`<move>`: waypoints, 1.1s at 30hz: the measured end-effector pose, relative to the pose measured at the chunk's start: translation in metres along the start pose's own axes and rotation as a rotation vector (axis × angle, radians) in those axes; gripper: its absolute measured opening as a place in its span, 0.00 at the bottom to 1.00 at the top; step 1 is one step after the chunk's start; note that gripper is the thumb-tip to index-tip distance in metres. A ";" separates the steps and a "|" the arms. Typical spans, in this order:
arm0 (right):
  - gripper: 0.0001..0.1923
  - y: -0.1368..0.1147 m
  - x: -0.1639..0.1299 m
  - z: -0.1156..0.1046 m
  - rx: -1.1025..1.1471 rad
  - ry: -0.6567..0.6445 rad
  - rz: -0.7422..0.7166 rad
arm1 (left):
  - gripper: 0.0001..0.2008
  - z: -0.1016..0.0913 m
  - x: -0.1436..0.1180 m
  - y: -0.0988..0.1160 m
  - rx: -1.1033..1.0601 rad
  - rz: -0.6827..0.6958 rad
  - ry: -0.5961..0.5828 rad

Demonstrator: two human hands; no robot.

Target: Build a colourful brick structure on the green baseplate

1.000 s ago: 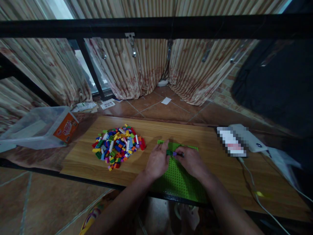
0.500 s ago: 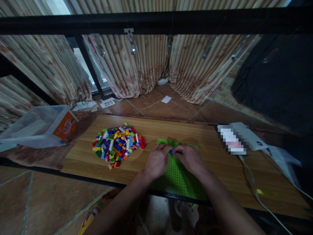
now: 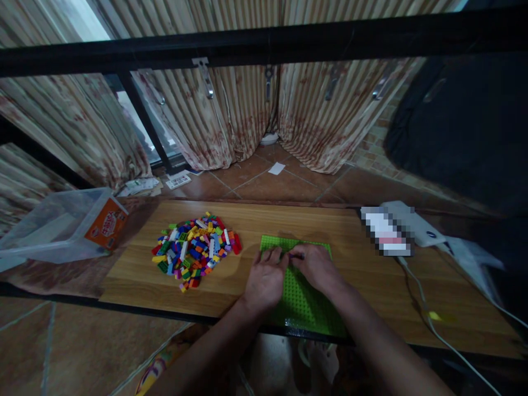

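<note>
A bright green studded baseplate (image 3: 303, 300) lies flat on the wooden board (image 3: 363, 275), reaching to its near edge. My left hand (image 3: 266, 278) and my right hand (image 3: 315, 267) rest on the plate's far half, fingertips meeting. Between the fingertips sits a small purple brick (image 3: 293, 256), pinched by my right fingers and pressed down on the plate; my left fingers touch the plate and the brick's left side. A loose heap of many-coloured small bricks (image 3: 193, 248) lies on the board to the left of my left hand.
A clear plastic tub (image 3: 45, 225) with an orange label lies tipped at the far left. A white device (image 3: 416, 228) with a white cable (image 3: 424, 313) sits at the right. A black bar (image 3: 264, 44) crosses overhead. Curtains hang behind, above a tiled floor.
The green brick seen between my fingers a second ago is now hidden. My hands have closed together over the purple brick and lowered onto the plate. The view has shifted slightly.
</note>
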State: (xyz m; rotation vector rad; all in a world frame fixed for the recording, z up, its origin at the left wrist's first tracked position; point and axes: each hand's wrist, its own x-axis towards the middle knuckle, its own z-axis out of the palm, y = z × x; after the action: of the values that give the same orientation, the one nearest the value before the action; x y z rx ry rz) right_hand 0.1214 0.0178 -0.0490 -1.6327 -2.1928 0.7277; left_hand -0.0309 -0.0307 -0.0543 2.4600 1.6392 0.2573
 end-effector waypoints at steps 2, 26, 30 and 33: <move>0.10 0.001 0.001 -0.001 0.000 -0.007 0.008 | 0.20 -0.005 0.003 0.005 0.020 -0.006 -0.018; 0.09 0.032 0.000 -0.024 0.083 0.104 0.142 | 0.19 0.005 0.004 0.008 -0.067 -0.026 0.182; 0.10 0.031 0.001 -0.021 -0.010 0.079 0.153 | 0.24 0.017 -0.006 0.019 0.008 -0.044 0.176; 0.10 0.027 0.001 -0.020 -0.026 0.075 0.135 | 0.27 0.026 -0.010 0.021 0.050 -0.051 0.180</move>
State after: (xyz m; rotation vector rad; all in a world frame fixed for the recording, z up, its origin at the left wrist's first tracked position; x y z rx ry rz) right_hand 0.1531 0.0294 -0.0475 -1.8056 -2.0641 0.6641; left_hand -0.0098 -0.0490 -0.0750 2.4914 1.7962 0.4475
